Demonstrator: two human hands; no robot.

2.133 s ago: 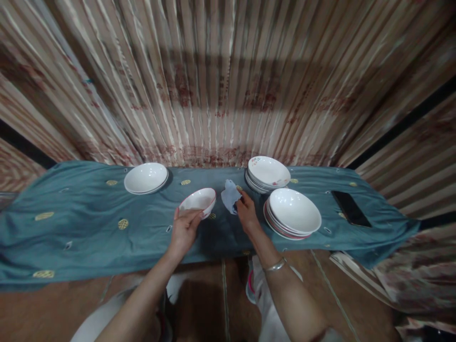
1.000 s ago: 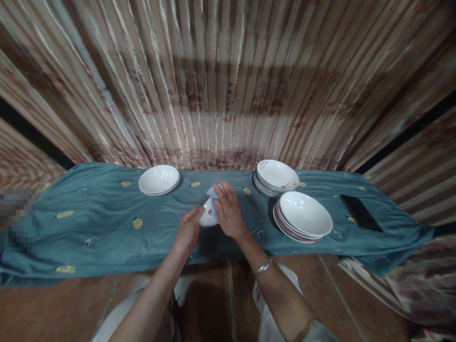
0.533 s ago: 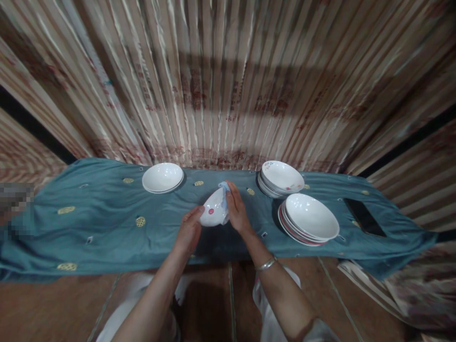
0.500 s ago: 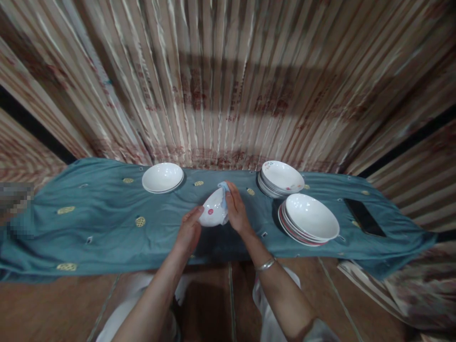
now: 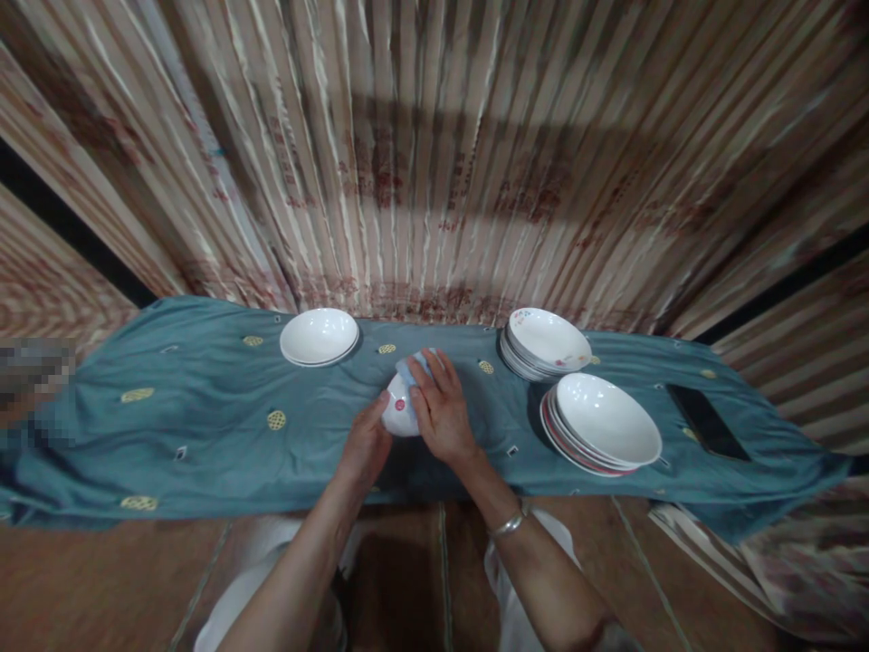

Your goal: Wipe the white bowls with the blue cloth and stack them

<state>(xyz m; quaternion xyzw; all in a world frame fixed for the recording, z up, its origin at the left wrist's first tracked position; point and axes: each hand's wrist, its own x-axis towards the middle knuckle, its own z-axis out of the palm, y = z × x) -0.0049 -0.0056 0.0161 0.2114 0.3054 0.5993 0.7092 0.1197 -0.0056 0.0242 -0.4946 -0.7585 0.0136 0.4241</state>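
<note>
My left hand (image 5: 367, 441) grips the left edge of a white bowl (image 5: 397, 417), thumb on its near side. A small round red mark shows on the bowl's glossy surface. My right hand (image 5: 444, 407) presses a light blue cloth (image 5: 408, 367) over the bowl's upper right part, its fingers curved across it and covering much of both. The bowl is tilted and held above the front middle of the table. Hidden fingers of the left hand lie behind the rim.
A teal patterned tablecloth (image 5: 217, 435) covers the table. Shallow white bowls (image 5: 319, 337) sit at left. At right stand a stack of floral-rimmed bowls (image 5: 549, 340) and a stack of larger bowls (image 5: 607, 418), with a black phone (image 5: 707, 422) beyond. A curtain (image 5: 421, 181) hangs behind.
My right hand has slid with the cloth from the bowl's right edge leftward over its surface, covering more of it. The left hand keeps its hold. The view has shifted slightly.
</note>
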